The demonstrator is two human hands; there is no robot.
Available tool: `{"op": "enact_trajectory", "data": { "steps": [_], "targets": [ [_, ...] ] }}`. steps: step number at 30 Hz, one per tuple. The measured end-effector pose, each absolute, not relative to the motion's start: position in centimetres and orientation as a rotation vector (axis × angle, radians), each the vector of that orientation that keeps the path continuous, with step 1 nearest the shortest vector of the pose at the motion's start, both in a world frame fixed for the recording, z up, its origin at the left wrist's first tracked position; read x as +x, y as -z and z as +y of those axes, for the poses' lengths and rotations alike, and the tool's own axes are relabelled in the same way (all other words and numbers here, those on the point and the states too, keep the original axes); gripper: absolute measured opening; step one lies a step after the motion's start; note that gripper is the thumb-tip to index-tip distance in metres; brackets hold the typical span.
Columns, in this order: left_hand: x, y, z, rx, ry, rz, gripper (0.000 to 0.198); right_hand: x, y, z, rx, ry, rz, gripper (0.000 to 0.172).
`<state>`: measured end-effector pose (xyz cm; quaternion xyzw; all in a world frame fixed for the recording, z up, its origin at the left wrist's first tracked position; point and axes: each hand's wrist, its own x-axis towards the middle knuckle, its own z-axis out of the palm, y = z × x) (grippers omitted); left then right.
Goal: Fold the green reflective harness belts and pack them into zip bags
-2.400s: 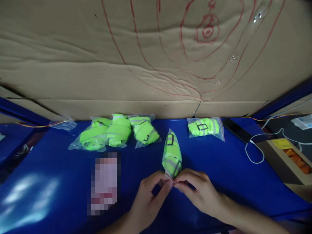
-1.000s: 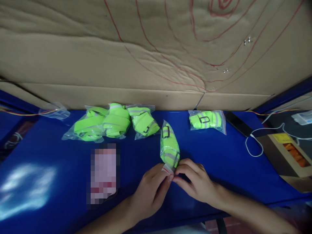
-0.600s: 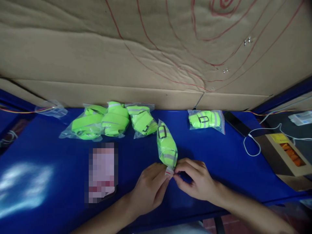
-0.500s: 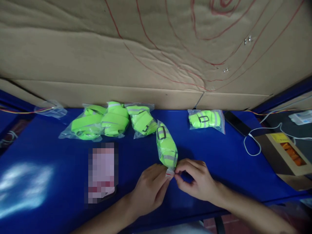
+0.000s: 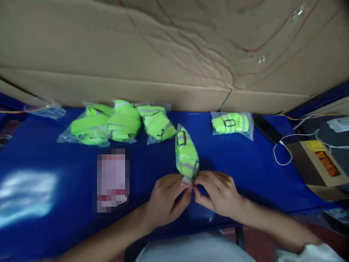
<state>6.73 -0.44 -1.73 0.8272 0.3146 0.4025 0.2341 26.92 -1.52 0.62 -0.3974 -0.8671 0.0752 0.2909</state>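
Note:
A clear zip bag [image 5: 187,153] with a rolled neon-green reflective strap and a dark buckle inside lies on the blue table, its mouth toward me. My left hand [image 5: 170,198] pinches the bag's gathered mouth from the left, near the white strip with a red line. From the right, my right hand [image 5: 218,193] pinches the same end between thumb and forefinger, the fingertips of both hands almost meeting. Farther back on the left lie three similar bagged straps, one of them a bagged green strap [image 5: 158,123]. Another bagged strap [image 5: 231,123] rests at the back right.
A pixelated pink item [image 5: 111,178] lies left of my hands. At the right are a black phone [image 5: 267,129] with a white cable [image 5: 275,154] and a cardboard box [image 5: 316,162] with orange contents. A cardboard panel [image 5: 109,43] stands along the table's back.
The camera view has tilted downward and shifted slightly. Both hands stay at the bag's mouth, with only small finger movements and the white strip turned a little.

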Motion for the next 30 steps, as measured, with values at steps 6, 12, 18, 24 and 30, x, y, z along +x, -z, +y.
{"op": "enact_trajectory", "data": {
  "steps": [6, 12, 18, 24, 30],
  "targets": [
    [6.9, 2.1, -0.6, 2.263, -1.02, 0.896, 0.016, 27.0, -0.2, -1.7, -1.099, -0.189, -2.332, 0.003],
    [7.1, 2.2, -1.1, 2.333, -1.041, 0.987, 0.014, 26.8, 0.6, -1.2, -1.037, -0.183, -2.366, 0.016],
    [6.8, 2.5, -0.7, 2.327, -1.037, 1.007, 0.02, 26.9, 0.7, -0.8, -1.074, -0.161, -2.359, 0.012],
    [6.4, 2.2, -0.3, 2.32, -1.019, 0.932, 0.018, 27.0, 0.0, -1.1, -1.063, -0.09, -2.387, 0.022],
    [6.7, 2.4, -0.6, 2.363, -1.065, 0.833, 0.017, 27.2, -0.5, -1.7, -1.002, -0.108, -2.423, 0.007]
  ]
}}
